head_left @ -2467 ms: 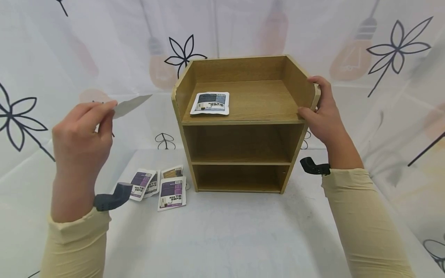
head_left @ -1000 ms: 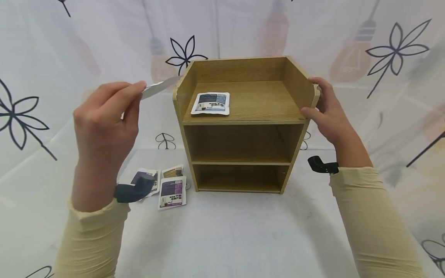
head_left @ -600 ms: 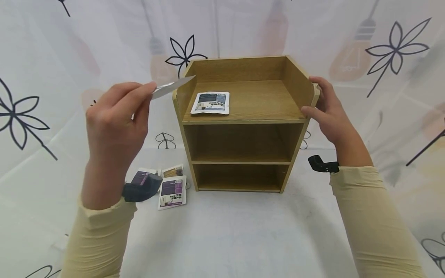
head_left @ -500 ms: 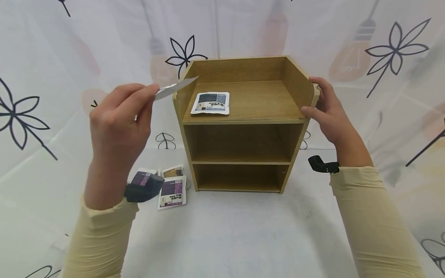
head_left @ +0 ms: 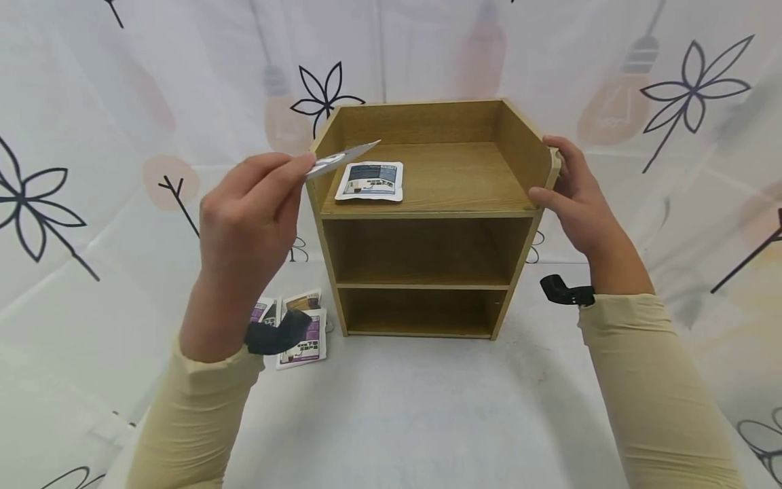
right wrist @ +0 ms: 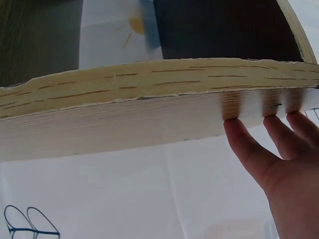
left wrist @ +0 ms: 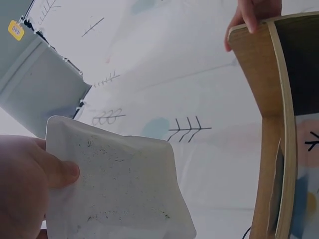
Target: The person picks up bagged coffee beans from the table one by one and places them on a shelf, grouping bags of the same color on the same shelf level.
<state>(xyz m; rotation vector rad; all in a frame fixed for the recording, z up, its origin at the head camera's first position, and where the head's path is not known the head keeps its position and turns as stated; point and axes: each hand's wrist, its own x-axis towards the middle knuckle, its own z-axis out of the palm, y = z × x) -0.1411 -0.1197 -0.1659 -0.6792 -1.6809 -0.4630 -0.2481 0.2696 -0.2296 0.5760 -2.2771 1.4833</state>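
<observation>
My left hand pinches a flat white packet by its near end. In the head view the packet is almost edge-on, overlapping the left side panel and a second packet that lies label up on the top shelf. The left wrist view shows the held packet's speckled white face, thumb across one edge. My right hand holds the right side panel of the wooden shelf unit, thumb at its front edge. Seen from the right wrist, fingertips touch the panel's outer face.
Left of the unit, several purple and brown labelled packets lie on the white table, partly hidden by the left wrist's camera mount. Two lower compartments open toward me. A patterned white cloth hangs behind.
My left hand has carried its packet rightward from beside the unit, until it overlaps the top shelf's left part. The right hand has stayed at the side panel.
</observation>
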